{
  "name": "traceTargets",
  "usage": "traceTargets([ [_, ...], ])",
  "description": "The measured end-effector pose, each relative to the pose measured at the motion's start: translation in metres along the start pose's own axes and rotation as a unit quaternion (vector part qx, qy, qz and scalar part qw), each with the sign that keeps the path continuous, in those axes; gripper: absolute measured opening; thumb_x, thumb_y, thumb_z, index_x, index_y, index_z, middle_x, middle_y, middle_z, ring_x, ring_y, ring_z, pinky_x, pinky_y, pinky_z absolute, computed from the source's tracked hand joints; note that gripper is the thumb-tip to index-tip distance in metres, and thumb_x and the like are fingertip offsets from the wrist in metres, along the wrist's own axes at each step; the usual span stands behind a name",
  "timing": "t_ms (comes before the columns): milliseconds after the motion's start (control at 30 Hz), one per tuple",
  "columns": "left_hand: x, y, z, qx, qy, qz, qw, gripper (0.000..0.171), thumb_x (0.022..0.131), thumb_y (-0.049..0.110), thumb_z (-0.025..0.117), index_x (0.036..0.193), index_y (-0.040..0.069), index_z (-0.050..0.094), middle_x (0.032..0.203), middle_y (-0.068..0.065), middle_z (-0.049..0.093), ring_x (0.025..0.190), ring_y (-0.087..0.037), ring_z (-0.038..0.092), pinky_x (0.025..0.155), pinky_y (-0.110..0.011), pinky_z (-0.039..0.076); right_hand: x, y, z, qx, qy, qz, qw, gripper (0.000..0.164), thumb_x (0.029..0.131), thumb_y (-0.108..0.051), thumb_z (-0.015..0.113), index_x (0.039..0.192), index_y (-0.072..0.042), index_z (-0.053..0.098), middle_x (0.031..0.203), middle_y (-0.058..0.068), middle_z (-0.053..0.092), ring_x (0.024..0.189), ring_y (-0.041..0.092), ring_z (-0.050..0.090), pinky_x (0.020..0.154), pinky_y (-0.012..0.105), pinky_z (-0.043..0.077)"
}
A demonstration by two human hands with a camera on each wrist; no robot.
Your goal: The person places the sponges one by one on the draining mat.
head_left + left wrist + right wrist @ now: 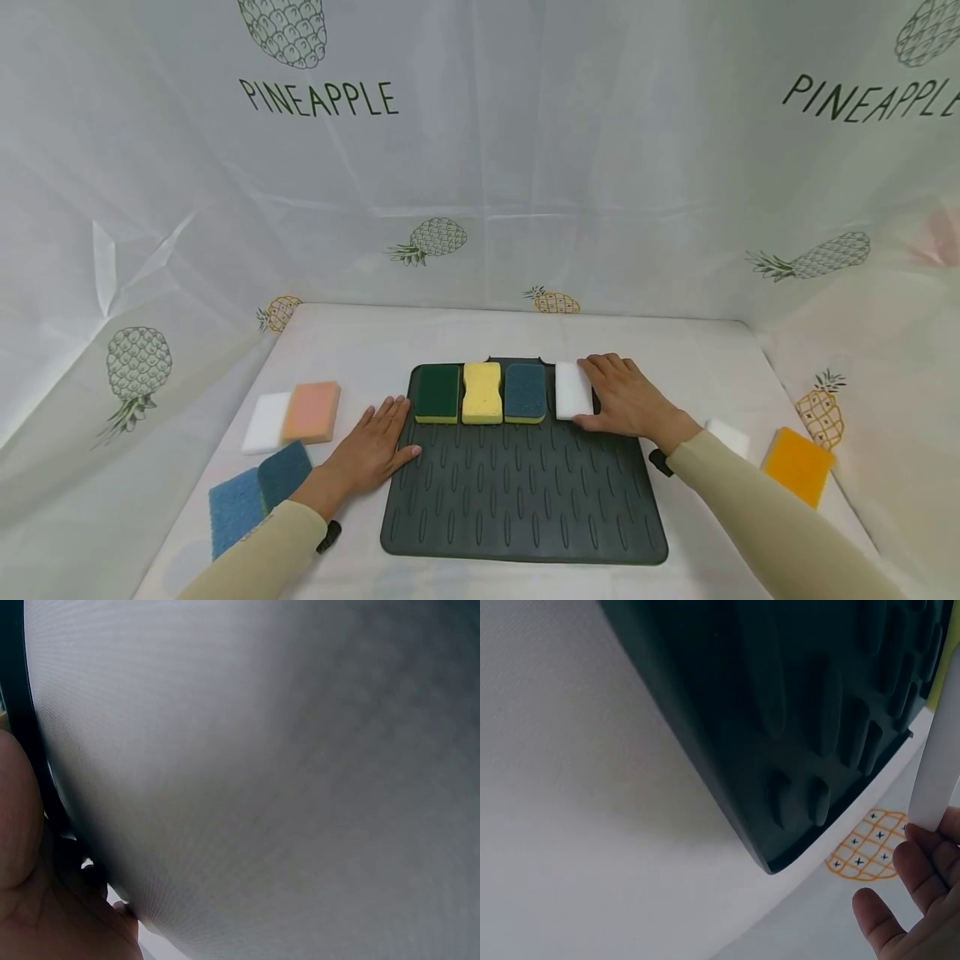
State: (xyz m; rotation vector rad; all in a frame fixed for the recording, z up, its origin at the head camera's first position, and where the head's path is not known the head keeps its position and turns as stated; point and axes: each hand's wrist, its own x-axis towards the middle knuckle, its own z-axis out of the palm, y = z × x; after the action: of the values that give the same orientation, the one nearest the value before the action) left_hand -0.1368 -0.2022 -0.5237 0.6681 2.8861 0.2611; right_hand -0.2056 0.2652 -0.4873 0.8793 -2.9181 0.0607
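A dark grey ridged mat lies on the white table. Along its far edge, from left to right, sit a dark green-topped sponge, a yellow notched sponge and a blue-topped sponge. At the far right corner, my right hand holds a white sponge between thumb and fingers. The right wrist view shows fingertips at the lower end of that white sponge. My left hand rests flat, fingers straight, at the mat's left edge; its wrist view is mostly blurred pale surface.
Left of the mat lie a white sponge, a peach sponge, a dark blue pad and a lighter blue pad. To the right are another white sponge and an orange sponge. Pineapple-printed sheeting surrounds the table.
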Motion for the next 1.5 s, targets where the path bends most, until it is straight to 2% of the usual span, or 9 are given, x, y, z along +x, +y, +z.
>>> traceTargets([
  [867,0.001,0.0,0.004,0.009,0.0,0.0,1.0,0.085,0.11,0.054,0.049,0.166,-0.004,0.022,0.173,-0.021,0.024,0.162,-0.041,0.019,0.13,-0.061,0.02,0.008,-0.006,0.01,0.021,-0.043,0.006,0.999,0.099,0.089,-0.069,0.068,0.157,0.0,0.045,0.152,0.019,0.053,0.139,0.04,0.05,0.11,0.062,0.043],
  [1500,0.0,-0.001,0.002,0.013,0.002,-0.001,0.9999,0.085,0.109,0.054,0.049,0.166,-0.004,0.023,0.173,-0.022,0.025,0.162,-0.041,0.02,0.13,-0.061,0.021,0.01,-0.006,0.013,0.024,-0.059,0.011,0.998,0.1,0.091,-0.069,0.065,0.161,-0.002,0.041,0.156,0.017,0.051,0.142,0.039,0.048,0.112,0.061,0.043],
])
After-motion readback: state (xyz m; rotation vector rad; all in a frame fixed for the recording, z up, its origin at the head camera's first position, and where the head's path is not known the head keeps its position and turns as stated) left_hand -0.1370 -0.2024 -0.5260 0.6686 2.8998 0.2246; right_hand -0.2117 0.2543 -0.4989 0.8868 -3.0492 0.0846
